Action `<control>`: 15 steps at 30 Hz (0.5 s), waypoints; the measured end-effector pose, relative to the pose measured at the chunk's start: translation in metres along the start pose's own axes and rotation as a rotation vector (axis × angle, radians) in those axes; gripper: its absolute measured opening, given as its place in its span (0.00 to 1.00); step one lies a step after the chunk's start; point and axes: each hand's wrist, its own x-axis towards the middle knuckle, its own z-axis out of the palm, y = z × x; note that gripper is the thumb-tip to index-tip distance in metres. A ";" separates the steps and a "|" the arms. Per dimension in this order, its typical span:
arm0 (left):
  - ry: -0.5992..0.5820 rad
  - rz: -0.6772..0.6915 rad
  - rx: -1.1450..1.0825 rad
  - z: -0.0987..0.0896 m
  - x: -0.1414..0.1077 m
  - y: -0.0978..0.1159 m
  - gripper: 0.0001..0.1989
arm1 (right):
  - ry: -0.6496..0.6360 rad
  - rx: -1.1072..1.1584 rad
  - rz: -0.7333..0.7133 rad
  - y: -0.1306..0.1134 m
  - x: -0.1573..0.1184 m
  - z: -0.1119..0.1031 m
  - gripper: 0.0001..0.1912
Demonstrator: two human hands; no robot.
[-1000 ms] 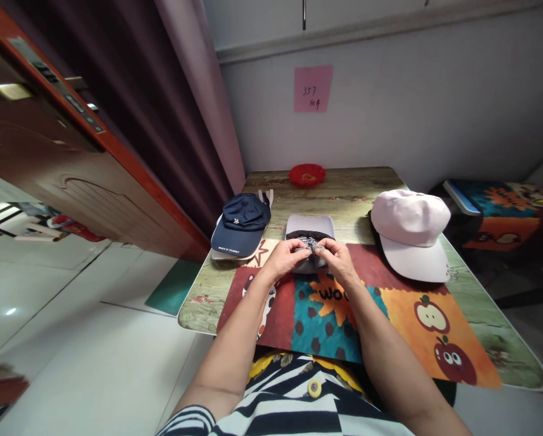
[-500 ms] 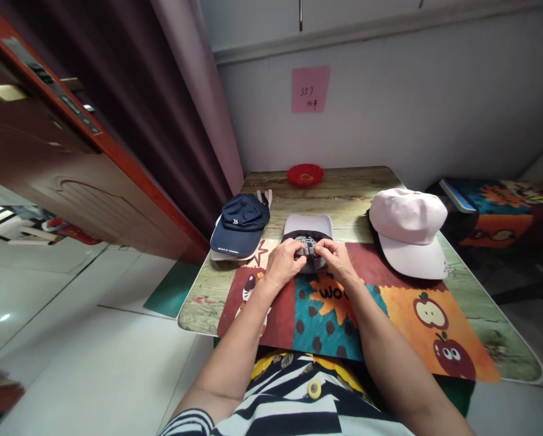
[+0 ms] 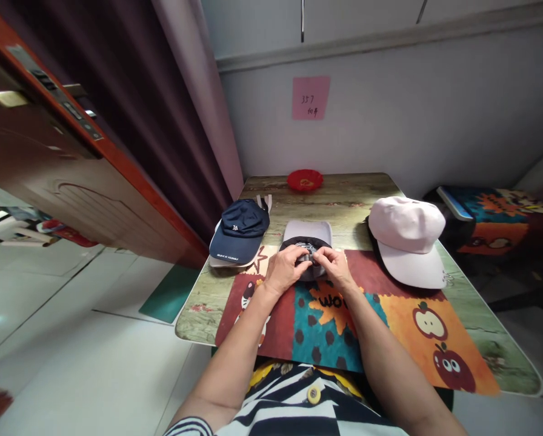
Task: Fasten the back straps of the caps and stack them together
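- Pink note (image 3: 311,98) on the wall (image 3: 380,109): "357" is handwritten on it, with two smaller characters beneath that are hard to make out.
- Navy cap (image 3: 243,219), at the left of the table (image 3: 344,195): small white letters on the crown, probably "LA", and "BELIEVE IN YOURSELF" in white along the brim. A pale brim shows under it.
- Printed mat (image 3: 304,351): black letters "WO" can be read on an orange splash; the right forearm (image 3: 376,330) covers what follows.
- Grey cap (image 3: 308,231), mid-table between the other caps: whitish marks show inside it, too small to read. Its brim points towards the wall, its opening faces up, and its near side lies over the mat's far edge.
- Left hand (image 3: 284,267): at the left of the grey cap's near side, thumb and fingers pinched together on the strap (image 3: 306,258).
- Right hand (image 3: 336,266): opposite, just beside the left, its fingertips closed on the strap's other end.
- Pale pink cap (image 3: 405,224), right of the hands and well apart from them: metal rings (image 3: 448,280) at the brim's edge.
- Red dish (image 3: 305,180): near the table's far edge, a yellowish mark inside, not legible.
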 end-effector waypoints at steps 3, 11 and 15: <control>-0.008 -0.030 -0.014 -0.003 0.002 0.000 0.09 | 0.007 0.008 -0.006 -0.001 0.001 0.001 0.20; -0.016 -0.044 -0.200 -0.026 0.010 -0.021 0.25 | 0.209 0.019 -0.037 -0.001 -0.004 -0.012 0.18; 0.151 -0.152 -0.151 -0.047 0.004 -0.048 0.14 | 0.362 -0.022 0.020 0.004 -0.011 -0.046 0.19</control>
